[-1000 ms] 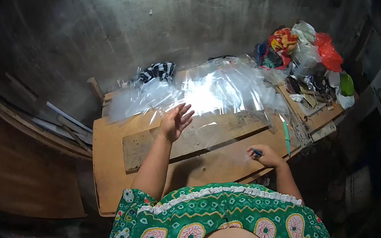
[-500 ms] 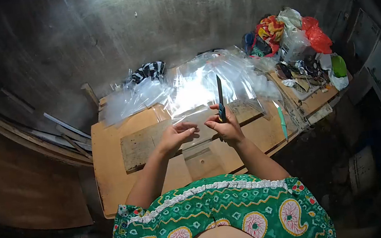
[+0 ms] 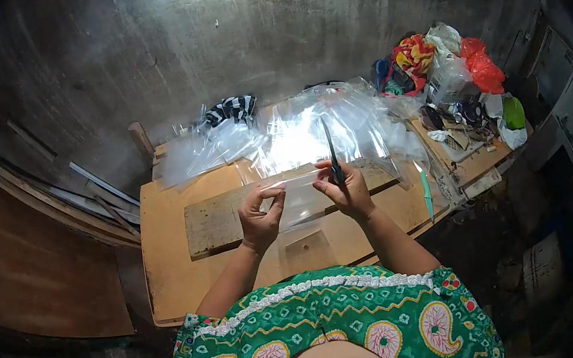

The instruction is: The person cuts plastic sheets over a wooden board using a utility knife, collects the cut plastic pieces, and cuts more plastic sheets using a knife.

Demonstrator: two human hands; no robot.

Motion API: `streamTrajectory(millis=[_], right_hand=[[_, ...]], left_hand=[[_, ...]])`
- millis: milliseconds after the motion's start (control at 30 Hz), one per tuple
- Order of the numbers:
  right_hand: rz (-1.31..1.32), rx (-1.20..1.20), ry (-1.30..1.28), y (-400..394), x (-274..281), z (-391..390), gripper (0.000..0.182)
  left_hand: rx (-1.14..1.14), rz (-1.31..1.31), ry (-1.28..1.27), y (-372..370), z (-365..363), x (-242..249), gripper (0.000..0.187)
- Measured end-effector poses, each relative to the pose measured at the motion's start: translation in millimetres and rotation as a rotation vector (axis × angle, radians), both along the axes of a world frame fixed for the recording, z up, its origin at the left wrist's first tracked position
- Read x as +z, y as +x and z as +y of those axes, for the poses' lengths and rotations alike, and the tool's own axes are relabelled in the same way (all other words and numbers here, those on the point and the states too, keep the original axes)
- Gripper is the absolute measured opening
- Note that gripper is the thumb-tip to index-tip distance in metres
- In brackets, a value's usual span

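Observation:
A clear plastic sheet (image 3: 297, 209) stretches between my two hands, over a wooden board. My left hand (image 3: 261, 217) is closed, with thumb and fingers pinching the sheet's left upper edge. On the other side, my right hand (image 3: 347, 192) is wrapped round the dark handle of a knife (image 3: 331, 147), its blade pointing up and away from me. The thumb and finger of that hand also meet the sheet's right upper corner. Beneath both hands lies the thick wooden board (image 3: 214, 222), flat on the table. A large pile of clear plastic sheets (image 3: 213, 152) is just beyond it.
The light wooden table (image 3: 171, 284) holds everything. A knife with a mint-green handle (image 3: 427, 195) lies at its right edge. Cloths and bags, including a red plastic bag (image 3: 482, 68), are heaped at the back right. A grey wall (image 3: 166, 51) stands behind.
My left hand has closed from loose fingers to a pinch on the plastic sheet. The sheet's edge is now raised between both hands. The knife stays in my right hand.

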State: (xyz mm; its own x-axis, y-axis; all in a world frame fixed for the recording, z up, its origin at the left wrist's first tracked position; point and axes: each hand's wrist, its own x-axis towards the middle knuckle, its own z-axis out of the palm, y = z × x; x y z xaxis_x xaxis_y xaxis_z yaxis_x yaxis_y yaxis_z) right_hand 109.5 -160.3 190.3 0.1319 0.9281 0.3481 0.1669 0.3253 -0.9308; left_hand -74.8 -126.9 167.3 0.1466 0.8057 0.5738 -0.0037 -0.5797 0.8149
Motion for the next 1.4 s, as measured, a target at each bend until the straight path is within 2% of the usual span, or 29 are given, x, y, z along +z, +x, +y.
streamTrajectory(millis=[33, 67, 133, 267, 467, 567, 667, 733, 767, 833, 867, 933, 967, 1033, 1067, 1167, 1267, 1400], right_hand=[[-0.130, -0.066, 0.016, 1.8, 2.1, 1.0, 0.028], [-0.131, -0.066, 0.015, 2.7, 8.0, 3.2, 0.028], [-0.533, -0.140, 0.366, 3.6, 28.9, 5.7, 0.030], [-0.673, 0.084, 0.341, -3.9, 47.0, 14.7, 0.022], [-0.819, 0.108, 0.318, -4.2, 41.5, 24.8, 0.015], [-0.861, 0.144, 0.260, -4.1, 44.9, 25.9, 0.014], [-0.900, 0.135, 0.281, -5.7, 46.3, 30.3, 0.012], [-0.894, 0.130, 0.284, -6.1, 51.4, 33.4, 0.011], [-0.886, 0.122, 0.286, -5.8, 54.3, 36.4, 0.011], [-0.842, 0.126, 0.310, -3.5, 63.1, 43.1, 0.011], [-0.835, 0.112, 0.338, -3.0, 70.3, 45.0, 0.013], [-0.770, 0.139, 0.217, 0.7, 81.9, 50.9, 0.011], [-0.743, 0.131, 0.132, 3.3, 87.0, 54.4, 0.013], [-0.646, 0.149, 0.048, 12.7, 93.3, 62.6, 0.017], [-0.589, 0.149, -0.031, 16.4, 97.8, 64.4, 0.016], [-0.541, 0.131, -0.110, 35.8, 101.3, 73.3, 0.014], [-0.533, 0.058, -0.177, 61.8, 87.4, 84.2, 0.015], [-0.321, 0.032, -0.359, 77.1, 70.5, 80.1, 0.014]], left_hand=[[0.007, -0.059, -0.031, 1.7, -1.8, 1.1, 0.005], [0.008, -0.060, -0.033, 2.0, -0.6, -1.3, 0.005], [0.042, -0.043, -0.042, 2.7, 2.5, -9.0, 0.005], [0.070, -0.023, -0.058, 4.6, 3.7, -10.9, 0.005], [0.099, -0.056, -0.142, 5.6, 1.4, -10.7, 0.005], [0.038, -0.005, -0.130, 3.5, 0.6, -8.7, 0.003], [-0.012, -0.011, -0.223, 2.9, -0.9, -5.2, 0.011], [-0.039, -0.187, -0.250, 5.9, -3.6, 1.3, 0.029], [-0.038, -0.186, -0.251, 7.1, -3.2, 0.7, 0.029], [-0.053, -0.149, -0.202, 8.1, -2.0, -3.2, 0.045], [-0.128, -0.094, -0.324, 5.2, 1.1, -13.0, 0.051], [-0.271, -0.182, -0.513, 10.8, 8.1, -39.4, 0.041], [-0.273, -0.183, -0.514, 11.8, 12.0, -52.3, 0.041], [-0.237, 0.072, -0.537, 14.7, 14.6, -63.1, 0.023], [-0.238, 0.070, -0.538, 14.2, 14.9, -68.5, 0.023], [-0.344, -0.036, -0.640, 12.3, 11.8, -68.5, 0.005], [-0.352, -0.026, -0.643, 5.2, 12.2, -70.9, 0.005], [-0.334, 0.078, -0.653, -0.8, 13.2, -68.1, 0.007]])
